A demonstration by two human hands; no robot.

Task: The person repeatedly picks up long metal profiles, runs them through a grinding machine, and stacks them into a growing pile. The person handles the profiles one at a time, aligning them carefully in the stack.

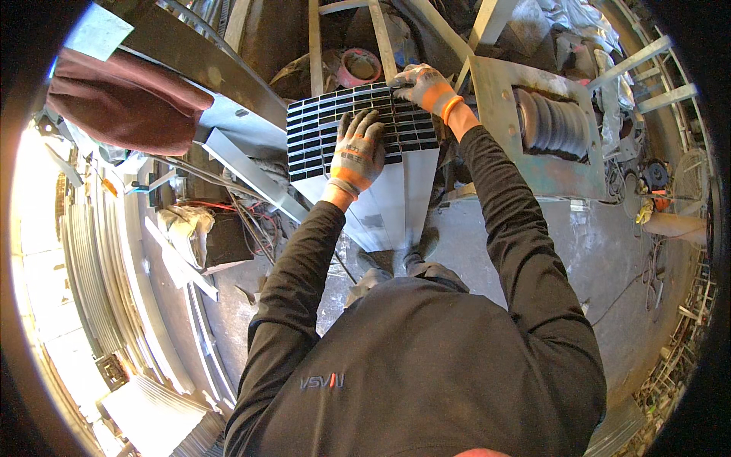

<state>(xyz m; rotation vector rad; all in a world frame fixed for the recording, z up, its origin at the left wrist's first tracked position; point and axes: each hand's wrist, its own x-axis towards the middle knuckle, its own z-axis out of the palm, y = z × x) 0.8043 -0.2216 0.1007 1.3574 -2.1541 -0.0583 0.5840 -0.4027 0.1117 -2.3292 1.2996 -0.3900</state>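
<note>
In front of me stands a bundle of long white rectangular metal tubes [378, 199], their dark hollow ends facing up in rows. My left hand [358, 151], in an orange and grey glove, lies flat over the tube ends near the middle, fingers stretched out. At the far right edge of the bundle is my right hand [426, 87], gloved the same way, its fingers bent and gripping the rim of the tubes. The fingertips there are partly hidden. Below, the tubes reach down near my shoes [415, 263].
To the right stands a metal machine with a ribbed roller [560, 126]. A dark red cloth [129, 103] drapes over a beam at left. Long metal profiles [103, 266] lie further left. Behind the bundle are a pink round container [359, 67] and upright bars [381, 38].
</note>
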